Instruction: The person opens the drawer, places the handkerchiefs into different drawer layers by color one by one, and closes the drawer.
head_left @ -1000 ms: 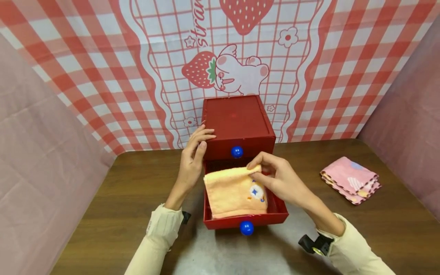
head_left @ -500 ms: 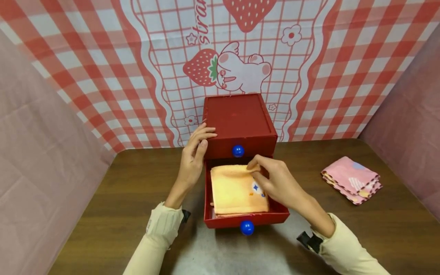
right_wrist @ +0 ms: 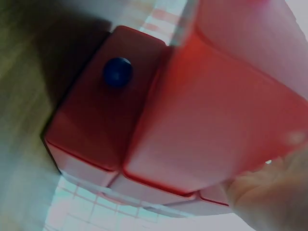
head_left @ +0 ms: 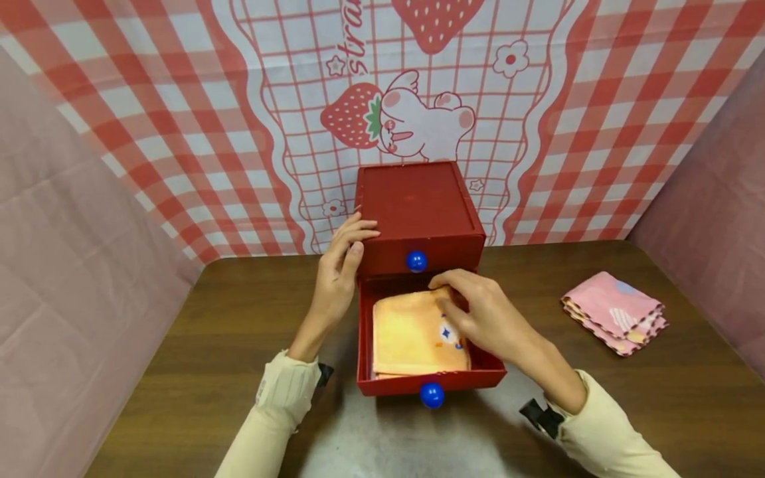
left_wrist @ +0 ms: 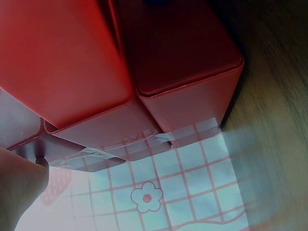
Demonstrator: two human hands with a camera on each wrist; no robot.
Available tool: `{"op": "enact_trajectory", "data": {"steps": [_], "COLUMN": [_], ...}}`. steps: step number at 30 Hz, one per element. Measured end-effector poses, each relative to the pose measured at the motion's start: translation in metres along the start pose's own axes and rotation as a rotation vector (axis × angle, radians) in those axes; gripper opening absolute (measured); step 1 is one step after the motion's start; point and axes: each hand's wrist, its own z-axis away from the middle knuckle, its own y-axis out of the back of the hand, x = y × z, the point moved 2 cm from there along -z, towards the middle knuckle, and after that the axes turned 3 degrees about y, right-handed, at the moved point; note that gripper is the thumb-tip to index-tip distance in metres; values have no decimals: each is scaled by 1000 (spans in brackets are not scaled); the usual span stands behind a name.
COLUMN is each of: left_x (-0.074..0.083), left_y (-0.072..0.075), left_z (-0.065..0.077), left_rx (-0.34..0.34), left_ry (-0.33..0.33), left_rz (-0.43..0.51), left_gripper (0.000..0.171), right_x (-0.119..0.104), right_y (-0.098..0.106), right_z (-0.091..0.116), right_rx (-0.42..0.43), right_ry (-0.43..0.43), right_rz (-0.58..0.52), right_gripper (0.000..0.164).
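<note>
A small red drawer cabinet (head_left: 412, 199) stands against the back cloth, with a lower drawer (head_left: 367, 358) pulled out. Inside that drawer lies a folded yellow towel (head_left: 412, 338) with a small embroidered motif. My right hand (head_left: 484, 309) is at the towel's back right edge, thumb and index finger about it; the tips are partly hidden. Fingers extended, my left hand (head_left: 337, 272) rests on the cabinet's upper left edge. The right wrist view shows the drawer's underside (right_wrist: 207, 125) and part of my hand, while the towel is out of sight there.
A folded pink cloth (head_left: 615, 312) lies on the brown table (head_left: 227, 345), right of the cabinet. Blue round knobs mark the upper drawer (head_left: 382, 255) and the pulled-out one. Below it, another closed drawer (right_wrist: 91, 130) shows in the right wrist view. A checked curtain (head_left: 179, 133) hangs behind.
The towel has gone lower and flatter into the drawer, its raised back fold coming down and its left edge moving inside. My right hand stays near its back edge; my left hand keeps its place.
</note>
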Motion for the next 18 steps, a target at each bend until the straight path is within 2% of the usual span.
{"op": "enact_trajectory", "data": {"steps": [4,9,12,15,18], "left_x": [-3,-24,-33,-35,-36], "left_y": [-1,1,1,2,2], "left_z": [0,3,3,4,4], "left_rx": [2,8,5,5,5], "left_ry": [-16,-48,-49,-43,-42], "left_rz": [-5,-39,-55,-59,-61], "left_gripper": [29,34,37,37,36], "right_x": [-3,-11,-17,-22,-22], "right_y": [7,9,5,-3,-8], "right_z": [1,1,3,5,7], "right_rx": [-28,-93,-185,-310,-399], "right_ry": [-1,38,54,68,79], "right_rz": [52,102,118,118,105], "right_gripper": [26,24,21,19,13]}}
